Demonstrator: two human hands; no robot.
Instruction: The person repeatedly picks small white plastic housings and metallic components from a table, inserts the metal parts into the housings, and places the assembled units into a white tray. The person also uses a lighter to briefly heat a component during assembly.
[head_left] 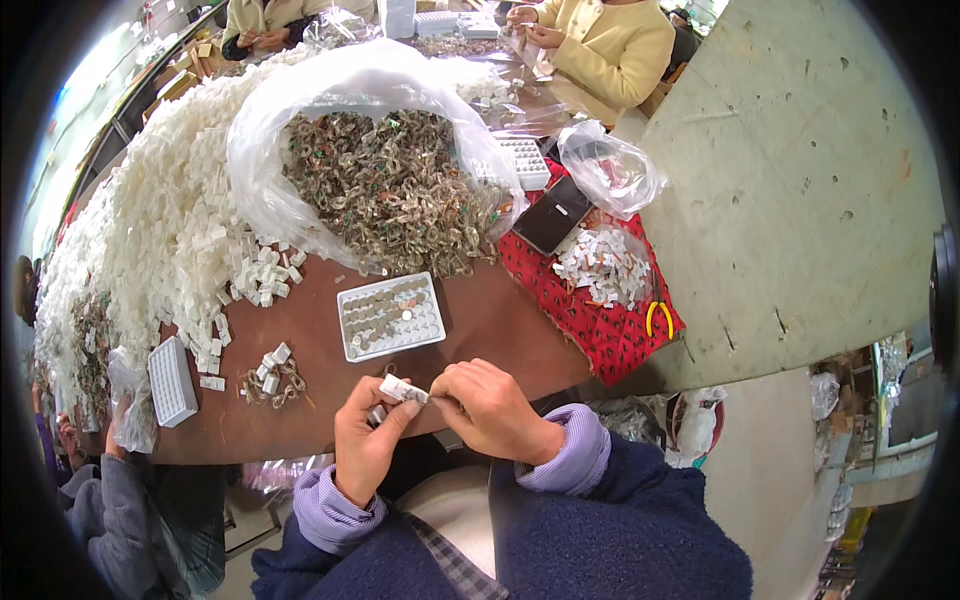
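Near the table's front edge my left hand (368,430) grips a small white plastic case (403,389) between thumb and fingers. My right hand (492,408) is closed in a pinch at the right end of that case; what its fingertips hold is too small to make out. Just beyond my hands lies a white tray (436,328) with rows of small round metallic discs, some of its pockets bare. To the left, a little bunch of thin wires (290,388) with white cases attached rests on the brown table (480,335).
A large clear bag (250,160) full of tangled wire strings (385,180) stands behind the tray. White plastic cases (165,190) are heaped at left, near another white tray (173,385). On red patterned cloth (615,345) lie yellow-handled pliers (660,318). Other people sit around.
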